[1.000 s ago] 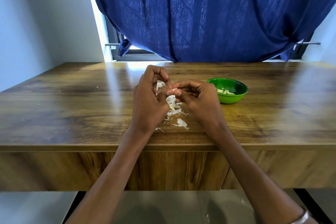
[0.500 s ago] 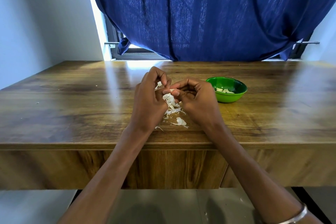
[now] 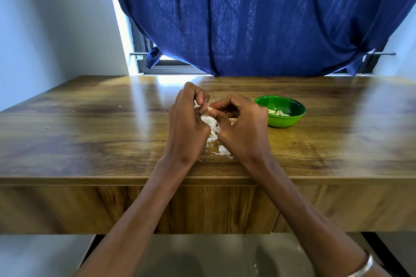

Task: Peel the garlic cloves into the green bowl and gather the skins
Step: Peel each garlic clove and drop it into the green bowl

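A blue curtain point(image 3: 258, 18) hangs behind a wooden table point(image 3: 90, 130) and covers most of a window whose dark frame point(image 3: 166, 67) shows at its lower left edge.

Over the middle of the table, near its front edge, the person's two hands meet. The left hand point(image 3: 186, 123) has its fingers curled inward, thumb and fingertips pressed together at a small white piece, the garlic clove point(image 3: 210, 109), which sits between the two hands at fingertip level. The right hand point(image 3: 243, 126) is curled too, its thumb and forefinger pinching the same clove from the other side. How much of the clove is bare cannot be told, since the fingers hide most of it.

A silver bangle point(image 3: 360, 270) circles the right wrist.

The green bowl point(image 3: 283, 119) stands on the table just right of the right hand, touching neither hand. A few pale peeled cloves point(image 3: 278, 112) lie inside it.

Directly below the hands, in the gap between the palms, a loose heap of white skins point(image 3: 211, 126) rests on the table, with a few stray pieces point(image 3: 222, 150) nearer the front edge.
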`<state>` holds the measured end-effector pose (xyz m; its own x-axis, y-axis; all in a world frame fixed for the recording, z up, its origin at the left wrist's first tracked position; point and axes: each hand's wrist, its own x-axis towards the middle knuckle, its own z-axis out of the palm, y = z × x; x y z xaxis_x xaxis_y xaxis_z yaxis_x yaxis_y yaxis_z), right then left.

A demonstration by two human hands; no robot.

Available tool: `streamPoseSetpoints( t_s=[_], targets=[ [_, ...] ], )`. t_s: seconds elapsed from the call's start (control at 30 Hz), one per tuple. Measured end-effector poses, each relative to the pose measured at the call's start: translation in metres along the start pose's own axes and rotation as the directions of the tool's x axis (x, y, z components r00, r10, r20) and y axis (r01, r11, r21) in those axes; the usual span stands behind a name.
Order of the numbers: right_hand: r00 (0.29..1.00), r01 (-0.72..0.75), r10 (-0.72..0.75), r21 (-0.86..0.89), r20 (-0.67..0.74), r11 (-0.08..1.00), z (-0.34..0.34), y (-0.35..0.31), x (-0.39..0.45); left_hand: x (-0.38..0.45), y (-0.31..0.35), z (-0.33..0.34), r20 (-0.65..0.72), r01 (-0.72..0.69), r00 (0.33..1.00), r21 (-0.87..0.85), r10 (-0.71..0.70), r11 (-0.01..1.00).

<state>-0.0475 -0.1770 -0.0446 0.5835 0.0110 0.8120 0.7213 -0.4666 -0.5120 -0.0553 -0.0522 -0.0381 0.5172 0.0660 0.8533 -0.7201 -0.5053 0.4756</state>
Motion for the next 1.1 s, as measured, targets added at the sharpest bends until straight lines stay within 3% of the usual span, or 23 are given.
streamPoseSetpoints(
  t_s=[0.27,0.47,0.77,1.1],
  targets=[
    [1.0,-0.021,0.021,0.019,0.023,1.0,0.0002,-0.0008,-0.0001,0.0,0.0021,-0.001,-0.011,0.017,1.0,-0.03,-0.017,0.999],
    [0.985,-0.109,0.078,0.198,0.157,0.974,-0.0025,0.0031,0.0016,0.0003,-0.0056,-0.0033,0.02,0.084,0.996,-0.118,-0.082,0.989],
    [0.954,-0.206,0.134,0.264,0.267,0.942,-0.0087,0.0071,0.004,0.0006,-0.0041,-0.0027,0.046,0.053,0.998,-0.084,-0.05,0.995],
    [0.945,-0.317,0.277,0.265,0.175,0.911,-0.0089,0.0059,0.0034,0.0008,0.0016,0.0016,0.08,-0.014,0.997,-0.014,0.015,1.0]
  ],
)
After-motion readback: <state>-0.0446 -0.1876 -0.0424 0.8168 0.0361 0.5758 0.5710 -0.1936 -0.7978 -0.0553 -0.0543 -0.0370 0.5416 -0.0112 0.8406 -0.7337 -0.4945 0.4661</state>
